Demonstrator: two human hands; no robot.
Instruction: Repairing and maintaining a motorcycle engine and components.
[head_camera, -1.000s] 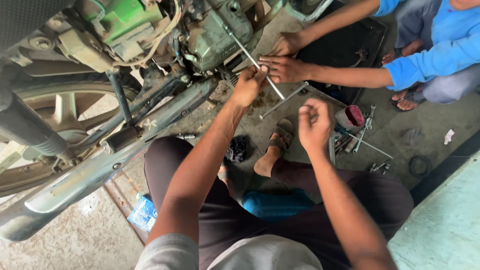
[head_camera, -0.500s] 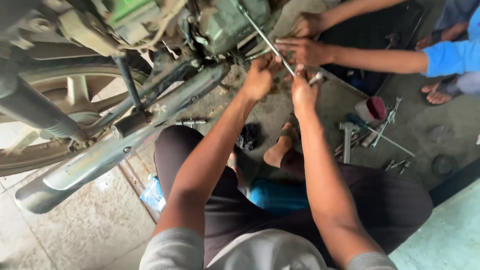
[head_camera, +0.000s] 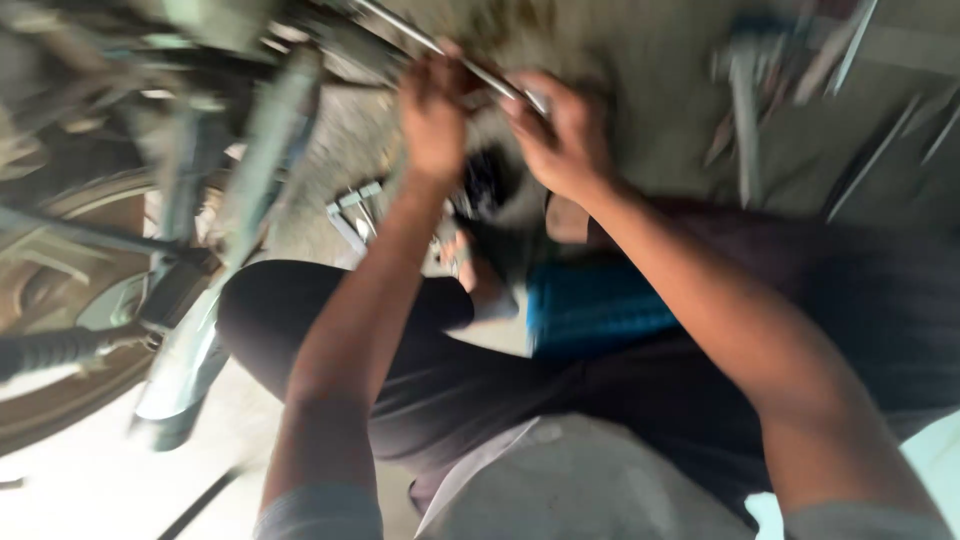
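Up near the top edge of the view, over the grey concrete floor (head_camera: 640, 60), both hands meet on a long, thin, silvery metal rod (head_camera: 470, 68) that runs slantwise from the underside of the motorcycle toward the right. The left hand (head_camera: 435, 120) has its fingers curled round the rod near its middle, gripping it from below; the right hand (head_camera: 560, 135) has its fingers closed over the rod's lower end, where a bright tip shows just past the knuckles. The picture is heavily blurred, so how tightly either hand holds cannot be told.

Left of the hands, the motorcycle's long grey exhaust pipe (head_camera: 215, 300) slants down toward the lower left, beside the dark-tyred rear wheel (head_camera: 60, 300). Loose silvery hand tools (head_camera: 760, 100) lie on the floor toward the upper right corner, well apart from the hands. A blue ribbed object (head_camera: 590, 305) sits below the right forearm, against the person's dark-trousered folded legs (head_camera: 330, 310).

The step in hand looks like working the rod at the engine with both hands; steadying it calls for a firm two-handed grip.
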